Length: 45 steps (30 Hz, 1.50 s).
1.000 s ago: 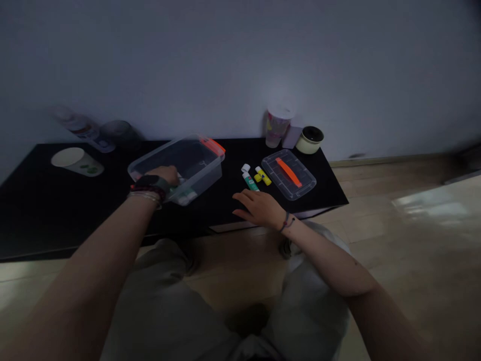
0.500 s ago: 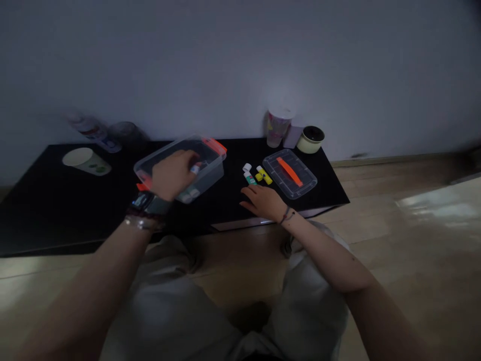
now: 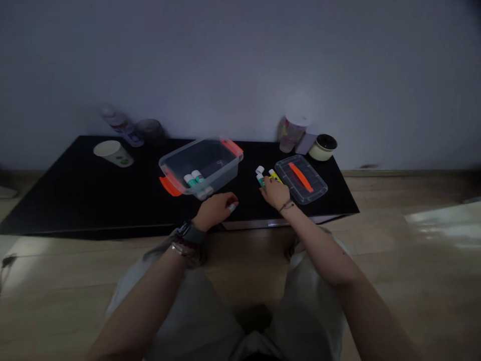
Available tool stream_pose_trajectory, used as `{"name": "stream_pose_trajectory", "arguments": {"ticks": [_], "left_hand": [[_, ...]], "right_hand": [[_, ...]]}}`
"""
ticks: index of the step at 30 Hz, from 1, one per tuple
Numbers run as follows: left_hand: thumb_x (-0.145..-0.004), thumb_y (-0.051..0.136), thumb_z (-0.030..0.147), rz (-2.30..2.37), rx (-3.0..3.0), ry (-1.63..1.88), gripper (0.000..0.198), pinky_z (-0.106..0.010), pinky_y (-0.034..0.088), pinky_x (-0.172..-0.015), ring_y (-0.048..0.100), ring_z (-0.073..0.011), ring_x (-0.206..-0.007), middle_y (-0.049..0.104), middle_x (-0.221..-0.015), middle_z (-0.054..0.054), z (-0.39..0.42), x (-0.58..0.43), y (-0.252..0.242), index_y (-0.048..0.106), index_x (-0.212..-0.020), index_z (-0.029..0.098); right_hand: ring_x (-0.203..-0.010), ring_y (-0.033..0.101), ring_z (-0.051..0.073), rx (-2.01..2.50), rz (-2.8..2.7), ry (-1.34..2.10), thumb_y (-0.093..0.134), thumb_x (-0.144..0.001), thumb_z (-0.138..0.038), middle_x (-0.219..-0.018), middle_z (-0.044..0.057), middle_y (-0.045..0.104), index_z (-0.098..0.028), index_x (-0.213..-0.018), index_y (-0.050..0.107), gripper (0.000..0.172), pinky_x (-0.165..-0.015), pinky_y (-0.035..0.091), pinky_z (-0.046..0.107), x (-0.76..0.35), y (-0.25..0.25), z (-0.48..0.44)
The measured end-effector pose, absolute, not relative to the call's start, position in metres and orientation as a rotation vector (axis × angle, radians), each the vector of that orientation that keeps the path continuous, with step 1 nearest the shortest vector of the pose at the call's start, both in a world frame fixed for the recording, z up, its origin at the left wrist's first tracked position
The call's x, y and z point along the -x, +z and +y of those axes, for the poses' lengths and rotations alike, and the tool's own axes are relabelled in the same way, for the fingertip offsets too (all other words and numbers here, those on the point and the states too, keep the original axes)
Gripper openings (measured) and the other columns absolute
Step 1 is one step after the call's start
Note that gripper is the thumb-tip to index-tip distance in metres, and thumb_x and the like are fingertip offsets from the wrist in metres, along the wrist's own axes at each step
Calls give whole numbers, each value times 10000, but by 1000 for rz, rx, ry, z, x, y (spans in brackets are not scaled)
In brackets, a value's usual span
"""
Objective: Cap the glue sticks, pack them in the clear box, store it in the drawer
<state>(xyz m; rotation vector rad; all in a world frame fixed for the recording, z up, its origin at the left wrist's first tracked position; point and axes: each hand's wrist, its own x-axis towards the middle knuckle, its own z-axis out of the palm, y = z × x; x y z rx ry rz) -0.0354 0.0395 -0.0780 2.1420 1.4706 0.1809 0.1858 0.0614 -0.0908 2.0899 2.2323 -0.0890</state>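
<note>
Left hand (image 3: 214,211): closed around a white-capped stick (image 3: 233,206), mostly hidden by the fingers. Right hand (image 3: 275,194): curled over loose glue sticks (image 3: 260,179); grip impossible to confirm. Two more sticks (image 3: 191,179) inside a clear tub (image 3: 220,163) with orange handles, on the desk (image 3: 75,200). Clear lid (image 3: 300,180) just right of the loose sticks. Labels too small to read. Paper cup (image 3: 112,153) near the far edge.
</note>
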Motion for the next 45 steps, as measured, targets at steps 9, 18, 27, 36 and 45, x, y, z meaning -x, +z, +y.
{"name": "stream_pose_trajectory", "arguments": {"ticks": [9, 18, 27, 36, 45], "left_hand": [[-923, 478, 317, 1585, -2209, 104, 284, -319, 467, -725, 678, -261, -989, 733, -1119, -68, 33, 32, -76, 671, -1113, 234], [-940, 442, 448, 1476, -1993, 192, 424, -388, 483, -902, 659, -305, -1091, 715, -1168, -123, 29, 23, -86, 661, -1181, 176], [-782, 683, 599, 1152, -1074, 710, 523, -400, 551, -891, 651, -263, -1070, 683, -1152, -106, 33, 11, -94, 633, -1053, 154], [-895, 676, 367, 1079, -876, 809, 280, -438, 563, -931, 712, -211, -946, 713, -1024, -98, 29, 5, -88, 524, -996, 154], [-908, 661, 347, 1076, -930, 836, 302, -439, 571, -917, 713, -199, -914, 702, -1010, -83, 31, 14, -88, 509, -1086, 156]], "right_hand": [[-1024, 683, 279, -2092, 2133, -229, 567, -945, -459, -1141, 211, 679, -111, -1168, 598, 414, -823, 517, 330, -187, -104, 78], [-858, 702, 228, -2022, 2234, -766, 608, -892, -481, -874, 134, 739, -115, -864, 727, 386, -681, 449, 251, -195, -105, 71], [-650, 514, 96, -1674, 2839, -1392, 614, -910, -462, -719, -23, 614, -146, -894, 684, 323, -600, 336, 214, -183, -96, 55], [-830, 577, 158, -1991, 2878, -797, 446, -1017, -388, -930, 57, 684, -144, -1047, 684, 342, -753, 419, 254, -178, -91, 89], [-1357, 360, 318, -2093, 2450, 65, 405, -991, -226, -1436, 188, 511, -123, -1499, 413, 518, -1121, 235, 472, -188, -124, 121]]}}
